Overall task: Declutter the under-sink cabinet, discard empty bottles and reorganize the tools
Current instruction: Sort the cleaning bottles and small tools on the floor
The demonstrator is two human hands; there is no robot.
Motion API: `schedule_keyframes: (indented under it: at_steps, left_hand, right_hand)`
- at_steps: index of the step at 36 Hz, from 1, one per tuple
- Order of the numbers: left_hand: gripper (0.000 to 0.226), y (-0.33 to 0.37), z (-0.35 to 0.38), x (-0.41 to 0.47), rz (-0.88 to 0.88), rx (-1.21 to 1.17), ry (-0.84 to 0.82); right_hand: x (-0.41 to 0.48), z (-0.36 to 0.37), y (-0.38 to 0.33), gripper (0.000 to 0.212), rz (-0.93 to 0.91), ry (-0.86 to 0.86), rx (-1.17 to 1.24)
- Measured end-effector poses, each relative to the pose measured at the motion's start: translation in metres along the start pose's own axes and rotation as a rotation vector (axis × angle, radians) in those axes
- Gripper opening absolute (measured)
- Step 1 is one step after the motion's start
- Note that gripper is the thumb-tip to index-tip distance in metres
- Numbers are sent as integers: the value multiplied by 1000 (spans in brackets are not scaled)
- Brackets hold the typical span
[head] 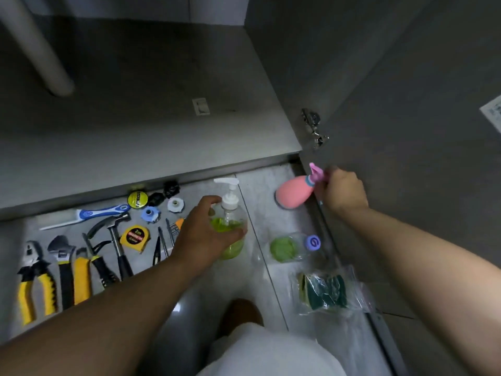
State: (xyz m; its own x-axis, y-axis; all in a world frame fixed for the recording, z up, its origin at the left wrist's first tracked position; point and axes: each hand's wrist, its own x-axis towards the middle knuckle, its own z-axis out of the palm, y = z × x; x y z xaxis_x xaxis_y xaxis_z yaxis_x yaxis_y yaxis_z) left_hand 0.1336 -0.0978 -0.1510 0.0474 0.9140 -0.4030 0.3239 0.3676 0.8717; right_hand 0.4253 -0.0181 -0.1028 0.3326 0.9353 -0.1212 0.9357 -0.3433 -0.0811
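My left hand (202, 234) grips a clear pump bottle (230, 213) partly filled with green liquid, standing on the tiled floor in front of the cabinet. My right hand (341, 189) holds a pink spray bottle (294, 192) by its trigger head, tilted, just above the floor beside the open cabinet door. The grey cabinet floor (151, 118) lies bare beyond both hands.
Tools lie in a row on the floor at left: yellow pliers (35, 283), a wrench (65, 267), a hammer (115, 240), a tape measure (134, 236), a blue-handled knife (89, 214), several tape rolls. A clear bottle with a purple cap (295, 246) and bagged sponges (328, 290) lie at right. A drain pipe (35, 47) stands back left.
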Motion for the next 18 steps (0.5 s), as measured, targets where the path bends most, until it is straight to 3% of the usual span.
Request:
schedule_keyframes:
  at_steps: [11, 15, 18]
  left_hand:
    - [74, 1, 5, 21, -47, -36, 66]
    - [75, 5, 15, 22, -43, -32, 46]
    - [74, 9, 23, 19, -23, -16, 33]
  right_hand:
    - [59, 22, -45, 42, 26, -8, 179]
    - [56, 21, -37, 27, 27, 7, 213]
    - [48, 17, -33, 29, 32, 24, 216]
